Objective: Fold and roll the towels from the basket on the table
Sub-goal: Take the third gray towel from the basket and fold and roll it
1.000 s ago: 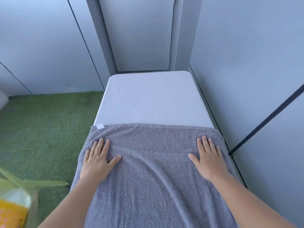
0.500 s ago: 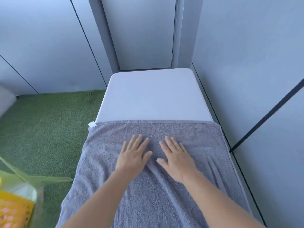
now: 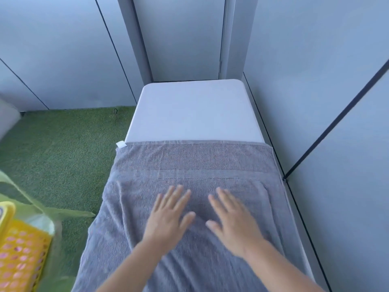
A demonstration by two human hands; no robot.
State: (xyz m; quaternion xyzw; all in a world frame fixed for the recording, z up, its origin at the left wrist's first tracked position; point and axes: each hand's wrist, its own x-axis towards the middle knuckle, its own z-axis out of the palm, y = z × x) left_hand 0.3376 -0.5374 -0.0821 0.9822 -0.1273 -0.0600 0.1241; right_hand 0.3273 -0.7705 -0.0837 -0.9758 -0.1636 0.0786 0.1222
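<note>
Both hands lie palm down on the grey towel (image 3: 189, 161) with fingers straight and spread, gripping nothing. The left hand (image 3: 168, 220) and right hand (image 3: 233, 224) rest side by side near the middle of the towel's width, thumbs pointing toward each other with a narrow gap between them. Both are slightly blurred.

Pale grey wall panels (image 3: 315, 60) with dark seams close in the scene on the left, the far side and the right. A plain door (image 3: 181, 39) stands just beyond the table's far edge. Green artificial turf (image 3: 63, 154) covers the floor to the left of the table.

The white table (image 3: 195, 112) runs lengthwise away from the person, its right edge close along the right wall, and its far part is bare. The towel is spread flat over the near part of the table. Its far hem runs straight across from the left edge to the right edge, and its left side droops over the table's left edge. A woven band crosses the towel just beyond the fingertips, parallel to the far hem.

Off the table's left edge, at the near left of the view, a yellow perforated basket (image 3: 23, 260) sits partly out of frame. Translucent green plastic film (image 3: 69, 213) lies over and beside it. A small white label (image 3: 121, 144) sticks out from the towel's far left corner, just past the table's left edge.
</note>
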